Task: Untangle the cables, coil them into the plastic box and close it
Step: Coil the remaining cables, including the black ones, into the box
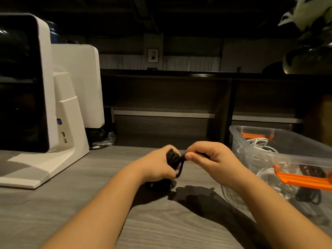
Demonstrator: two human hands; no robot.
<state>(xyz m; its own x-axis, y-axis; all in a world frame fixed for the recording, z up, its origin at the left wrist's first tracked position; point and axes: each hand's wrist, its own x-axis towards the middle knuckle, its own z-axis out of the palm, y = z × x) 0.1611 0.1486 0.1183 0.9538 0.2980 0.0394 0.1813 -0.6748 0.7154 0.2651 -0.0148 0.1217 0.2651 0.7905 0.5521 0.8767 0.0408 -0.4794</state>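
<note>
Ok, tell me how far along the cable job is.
Done: white and dark cables already lie in the plastic box. In hand: the left hand grips a black cable bundle while the right hand pinches its loose end. Left: put this bundle in the box and close it; no lid is in view.

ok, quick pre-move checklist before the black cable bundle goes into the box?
1. Bundle held: ok. The left hand grips the coiled black cable.
2. Loose end controlled: ok. The right hand pinches a strand of it.
3. Wrap finished: not ok. A loop still hangs free between the hands.
4. Box open: ok. The clear plastic box with orange latches has no lid on it.
5. Room inside: cannot tell. White cables and another dark cable already lie in it.
6. Lid location: cannot tell. No lid is in view.
</note>
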